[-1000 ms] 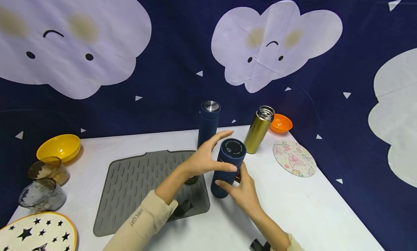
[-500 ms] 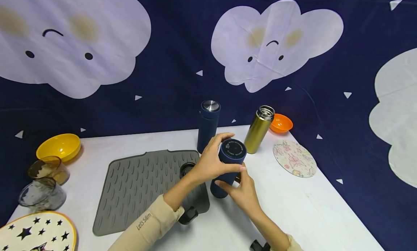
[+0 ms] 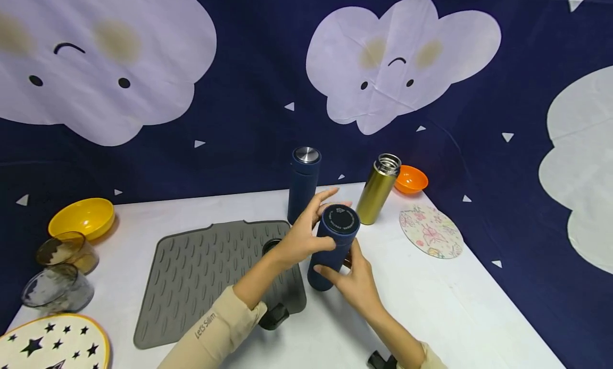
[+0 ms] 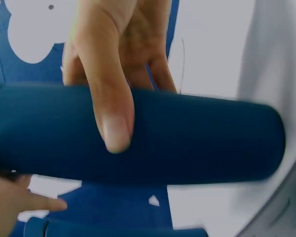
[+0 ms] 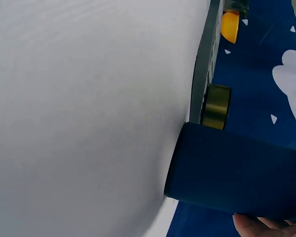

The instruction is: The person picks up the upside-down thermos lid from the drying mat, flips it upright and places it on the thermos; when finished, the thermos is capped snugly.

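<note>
A dark blue thermos [image 3: 325,256] stands upright just right of the grey mat [image 3: 201,284]. My left hand [image 3: 297,242] grips its lid [image 3: 340,218], thumb at the front left and fingers behind; the lid's black top bears pale print. Lower down, my right hand [image 3: 360,284] holds the body with its thumb across the near side. The left wrist view shows the right thumb [image 4: 113,108] against the thermos [image 4: 202,140], and one extended finger of the left hand [image 4: 37,202] beyond it. In the right wrist view, the thermos base [image 5: 202,163] is at the white tabletop.
Behind stand a steel-topped blue thermos [image 3: 303,191] and a lidless gold thermos [image 3: 375,196]. An orange bowl [image 3: 411,180] and patterned disc [image 3: 431,233] lie right. Left are a yellow bowl [image 3: 86,220], glass bowls [image 3: 59,289] and a star plate [image 3: 62,337]. A gold cylinder [image 5: 217,106] sits by the mat.
The left hand first spreads beside the lid, then closes round it and twists; its thumb has moved left and the lid print has turned clockwise. The right hand keeps its hold on the body.
</note>
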Tool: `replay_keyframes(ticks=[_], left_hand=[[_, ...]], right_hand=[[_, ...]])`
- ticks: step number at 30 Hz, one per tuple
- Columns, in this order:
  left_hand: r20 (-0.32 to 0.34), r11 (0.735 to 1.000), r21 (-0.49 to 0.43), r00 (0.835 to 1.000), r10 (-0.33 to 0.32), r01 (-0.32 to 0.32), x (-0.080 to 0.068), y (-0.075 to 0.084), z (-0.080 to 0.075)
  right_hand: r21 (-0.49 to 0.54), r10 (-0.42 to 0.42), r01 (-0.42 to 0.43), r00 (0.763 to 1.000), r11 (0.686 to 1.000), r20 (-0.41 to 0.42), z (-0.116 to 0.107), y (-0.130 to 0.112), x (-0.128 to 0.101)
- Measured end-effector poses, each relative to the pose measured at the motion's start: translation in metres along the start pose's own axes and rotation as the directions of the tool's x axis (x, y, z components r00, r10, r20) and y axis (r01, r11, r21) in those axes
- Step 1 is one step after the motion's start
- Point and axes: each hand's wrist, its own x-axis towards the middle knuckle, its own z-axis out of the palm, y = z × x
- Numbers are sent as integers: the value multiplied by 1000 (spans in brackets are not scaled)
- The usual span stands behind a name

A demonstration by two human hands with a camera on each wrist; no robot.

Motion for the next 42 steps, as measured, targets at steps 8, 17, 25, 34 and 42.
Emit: replay_keyframes(ticks=[8,17,25,34,42], left_hand=[[17,996,91,1000,-10,9,2,2,-1],[-105,984,178,994,13,6,2,4,6],[-59,982,188,998,-12,23,3,4,7],[3,994,104,1000,-20,20,7,-1,3],[-153,994,107,988,-5,22,5,-1,11]], right_hand=[[-2,3,-3,1000,1000,-2,0,-1,-1],[-30,16,-15,1000,999,3,-1,1,0],[-26,-4,4,1000,1000,4,0,1,-1],[-16,8,-8,1000,1000,17,0,1,-1],[-24,-8,8,1000,1000,8,-1,2,-1]])
